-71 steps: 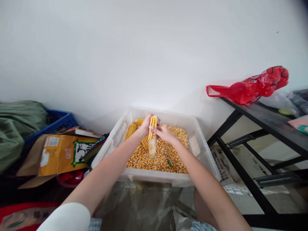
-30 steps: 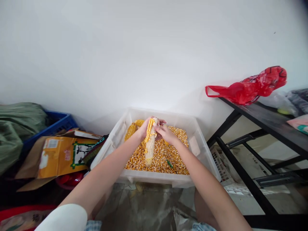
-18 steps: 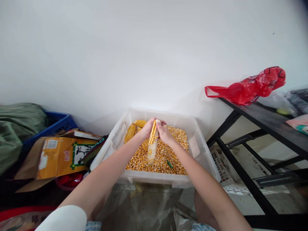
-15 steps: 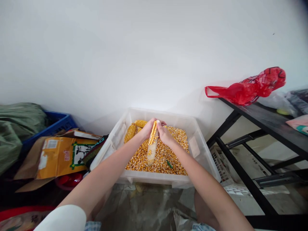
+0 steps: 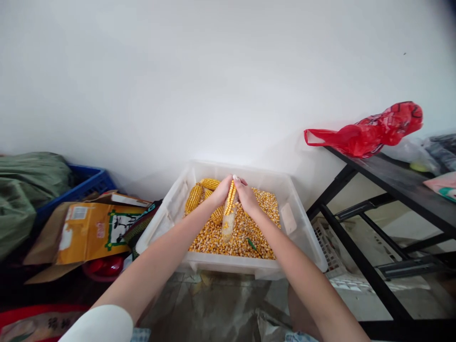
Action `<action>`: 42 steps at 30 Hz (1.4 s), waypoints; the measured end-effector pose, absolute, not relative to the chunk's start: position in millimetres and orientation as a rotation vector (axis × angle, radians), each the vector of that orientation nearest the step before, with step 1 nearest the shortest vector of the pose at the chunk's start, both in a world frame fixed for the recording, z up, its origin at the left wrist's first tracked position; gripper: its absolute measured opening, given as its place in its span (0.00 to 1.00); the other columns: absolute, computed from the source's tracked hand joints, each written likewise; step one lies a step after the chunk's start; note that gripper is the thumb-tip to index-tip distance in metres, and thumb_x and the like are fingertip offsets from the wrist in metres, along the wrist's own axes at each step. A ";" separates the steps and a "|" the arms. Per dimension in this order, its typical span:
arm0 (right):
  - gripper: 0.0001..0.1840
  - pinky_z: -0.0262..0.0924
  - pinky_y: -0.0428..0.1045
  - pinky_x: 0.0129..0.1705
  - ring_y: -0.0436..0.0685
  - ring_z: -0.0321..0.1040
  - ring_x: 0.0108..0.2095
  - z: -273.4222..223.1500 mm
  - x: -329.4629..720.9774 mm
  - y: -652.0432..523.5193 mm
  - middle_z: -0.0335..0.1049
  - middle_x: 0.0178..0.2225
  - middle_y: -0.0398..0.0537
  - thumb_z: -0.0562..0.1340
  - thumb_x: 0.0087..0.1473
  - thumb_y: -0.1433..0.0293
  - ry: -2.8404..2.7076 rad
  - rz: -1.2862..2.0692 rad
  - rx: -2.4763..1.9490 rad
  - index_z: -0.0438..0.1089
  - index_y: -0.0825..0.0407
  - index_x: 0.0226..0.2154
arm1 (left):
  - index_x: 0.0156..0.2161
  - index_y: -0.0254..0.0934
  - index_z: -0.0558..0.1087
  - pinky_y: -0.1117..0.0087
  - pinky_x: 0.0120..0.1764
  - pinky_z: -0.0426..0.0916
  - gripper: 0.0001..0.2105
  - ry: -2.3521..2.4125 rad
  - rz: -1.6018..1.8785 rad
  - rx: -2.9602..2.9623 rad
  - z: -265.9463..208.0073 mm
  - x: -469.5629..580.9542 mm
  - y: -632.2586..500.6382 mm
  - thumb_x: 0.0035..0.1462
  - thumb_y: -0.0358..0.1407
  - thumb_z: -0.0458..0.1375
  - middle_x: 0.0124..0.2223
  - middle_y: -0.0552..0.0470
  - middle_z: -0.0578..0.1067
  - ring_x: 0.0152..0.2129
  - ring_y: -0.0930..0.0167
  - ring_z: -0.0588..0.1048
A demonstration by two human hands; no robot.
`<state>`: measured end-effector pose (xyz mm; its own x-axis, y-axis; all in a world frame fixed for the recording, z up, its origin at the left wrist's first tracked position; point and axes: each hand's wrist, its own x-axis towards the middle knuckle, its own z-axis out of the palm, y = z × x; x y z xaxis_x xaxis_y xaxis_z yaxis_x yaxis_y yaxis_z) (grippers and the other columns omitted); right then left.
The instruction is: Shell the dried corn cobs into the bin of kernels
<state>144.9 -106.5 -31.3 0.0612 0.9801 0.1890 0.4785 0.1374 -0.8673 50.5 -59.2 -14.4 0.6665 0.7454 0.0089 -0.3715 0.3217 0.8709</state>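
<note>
At the centre of the frame, the left hand (image 5: 223, 189) and the right hand (image 5: 246, 195) both grip the upper part of a partly bared corn cob (image 5: 230, 205), tilted over the plastic tub (image 5: 228, 260). Whether its lower end touches the loose kernels (image 5: 265, 213) is unclear. With both hands crowding the top, that end looks poorly supported and could swing or slip under hard thumb pressure. Kernels breaking away suddenly could jump the rim; falling ones could bury the green scrap (image 5: 251, 244) at lower centre.
</note>
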 end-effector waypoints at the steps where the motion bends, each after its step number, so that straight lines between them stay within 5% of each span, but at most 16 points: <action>1: 0.34 0.58 0.47 0.34 0.54 0.65 0.30 -30.6 143.9 -108.2 0.66 0.22 0.46 0.37 0.52 0.45 -1.527 0.666 -1.503 0.67 0.51 0.29 | 0.31 0.33 0.72 0.70 0.21 0.63 0.12 0.449 0.776 1.040 -16.3 50.0 -59.2 0.48 0.37 0.48 0.17 0.51 0.69 0.15 0.69 0.69; 10: 0.34 0.54 0.47 0.25 0.53 0.59 0.19 -42.4 143.0 -110.3 0.59 0.15 0.44 0.36 0.51 0.44 -1.422 0.623 -1.562 0.62 0.49 0.19 | 0.29 0.34 0.70 0.66 0.13 0.59 0.18 0.551 0.624 1.119 -27.3 43.4 -62.4 0.49 0.44 0.44 0.13 0.48 0.67 0.09 0.64 0.66; 16: 0.36 0.57 0.47 0.28 0.53 0.63 0.24 -39.9 143.7 -106.0 0.62 0.18 0.44 0.36 0.50 0.43 -1.386 0.690 -1.536 0.66 0.51 0.23 | 0.24 0.34 0.68 0.69 0.16 0.60 0.15 0.548 0.692 1.019 -27.1 47.6 -58.7 0.48 0.42 0.46 0.14 0.50 0.66 0.10 0.69 0.65; 21: 0.31 0.58 0.46 0.30 0.53 0.65 0.27 -35.8 143.3 -103.4 0.67 0.23 0.44 0.45 0.49 0.44 -1.483 0.744 -1.437 0.68 0.51 0.32 | 0.30 0.32 0.71 0.72 0.20 0.62 0.13 0.447 0.815 1.039 -28.0 50.1 -53.1 0.47 0.37 0.47 0.18 0.51 0.69 0.14 0.71 0.67; 34: 0.30 0.62 0.49 0.39 0.54 0.66 0.35 -47.3 147.2 -102.4 0.69 0.31 0.46 0.45 0.51 0.46 -1.474 0.968 -1.227 0.67 0.49 0.40 | 0.34 0.31 0.70 0.69 0.19 0.61 0.17 0.630 0.708 1.052 -32.1 47.1 -52.1 0.49 0.40 0.43 0.15 0.51 0.66 0.12 0.70 0.65; 42: 0.28 0.64 0.48 0.29 0.52 0.66 0.28 -55.5 148.8 -99.3 0.68 0.28 0.44 0.46 0.50 0.46 -1.390 1.110 -1.217 0.65 0.47 0.41 | 0.30 0.32 0.70 0.69 0.17 0.59 0.16 0.657 0.697 1.012 -30.3 46.1 -54.5 0.50 0.40 0.43 0.14 0.52 0.64 0.11 0.70 0.63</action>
<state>148.8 -99.3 -55.5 -0.0571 0.9946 0.0867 0.1354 0.0937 -0.9863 46.1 -54.5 -30.3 0.6108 0.7744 -0.1650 -0.2105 0.3597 0.9090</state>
